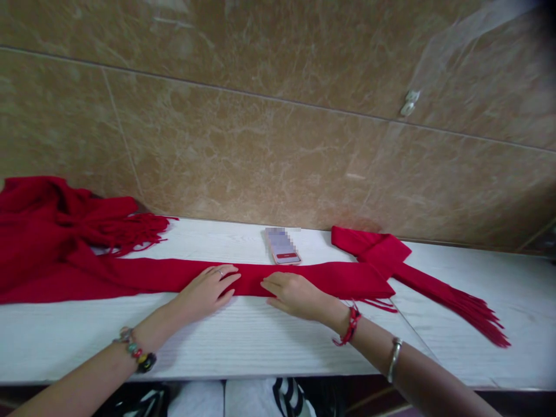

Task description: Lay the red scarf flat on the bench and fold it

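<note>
A long red scarf (160,275), laid out as a narrow flat band, runs across the white table under both of my hands. My left hand (212,289) rests on it with the fingers a little spread. Just to the right, my right hand (293,292) lies on the same band, fingers stretched out and pointing left. A gap of bare red cloth separates the two hands. Toward the left the band joins a loose heap of red cloth (39,231) with a tangled fringe (145,229). Its right end touches a red folded, fringed scarf (382,249).
Behind the cloth, a phone (284,246) lies on the white table (208,341). A brown marbled tile wall (260,150) closes off the table's far edge. The near edge runs just in front of my lap. Fringe ends (482,321) trail to the right.
</note>
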Tool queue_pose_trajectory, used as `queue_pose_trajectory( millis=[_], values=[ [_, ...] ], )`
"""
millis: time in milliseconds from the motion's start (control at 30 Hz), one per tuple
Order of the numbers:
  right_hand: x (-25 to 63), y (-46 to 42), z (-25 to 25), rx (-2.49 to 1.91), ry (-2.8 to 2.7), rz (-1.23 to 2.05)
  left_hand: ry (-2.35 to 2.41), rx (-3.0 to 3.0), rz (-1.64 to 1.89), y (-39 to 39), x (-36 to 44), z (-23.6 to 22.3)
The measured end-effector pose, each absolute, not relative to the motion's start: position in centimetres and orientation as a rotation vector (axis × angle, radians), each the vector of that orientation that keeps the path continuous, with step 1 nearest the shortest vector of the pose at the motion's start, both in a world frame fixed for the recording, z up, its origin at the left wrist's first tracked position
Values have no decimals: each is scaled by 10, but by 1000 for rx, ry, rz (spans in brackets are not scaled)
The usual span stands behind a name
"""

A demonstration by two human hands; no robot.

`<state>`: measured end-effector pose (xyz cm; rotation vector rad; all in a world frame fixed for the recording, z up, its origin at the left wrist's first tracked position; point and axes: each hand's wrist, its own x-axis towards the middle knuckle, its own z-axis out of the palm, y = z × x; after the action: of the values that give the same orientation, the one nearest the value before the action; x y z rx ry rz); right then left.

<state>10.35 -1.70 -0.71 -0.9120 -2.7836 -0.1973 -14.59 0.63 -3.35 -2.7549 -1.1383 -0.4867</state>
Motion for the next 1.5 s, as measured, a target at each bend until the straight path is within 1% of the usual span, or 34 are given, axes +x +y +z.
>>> queue_pose_trajectory(
  millis=[133, 267, 400, 500, 633, 700, 800, 867, 967, 1167, 1367, 1500],
  values=[
    [108, -9, -22, -833, -2763, -294, -1145, -2824, -472, 6, -145, -26],
    [108, -7, -24, -784, -2760, -328, -1111, -2937, -423, 23, -148, -14],
    [106, -8, -24, -818, -2745, -239, -1047, -2981, -453, 43, -144, -6],
    [106, -9, -25, -850, -2769, -110, -998, -3002, -496, 45, -137, -13],
    [105, -10, -25, -890, -2818, 3, -1009, -3011, -376, 38, -135, -26],
    [105, -10, -26, -896, -2784, -45, -1010, -3002, -319, 35, -136, -26],
    [107, -8, -24, -845, -2724, -179, -993, -2971, -340, 31, -136, -18],
    [111, -8, -20, -818, -2746, -247, -978, -2972, -356, 26, -136, -10],
    [116, -10, -12, -810, -2832, -301, -959, -3010, -290, 16, -135, 0],
    [119, -10, -8, -785, -2879, -261, -964, -2984, -210, 12, -136, 3],
    [120, 0, -14, -831, -2720, -115, -962, -2967, -288, 20, -142, -6],
    [117, 0, -17, -831, -2684, -214, -957, -2977, -320, 24, -143, -8]
  ],
)
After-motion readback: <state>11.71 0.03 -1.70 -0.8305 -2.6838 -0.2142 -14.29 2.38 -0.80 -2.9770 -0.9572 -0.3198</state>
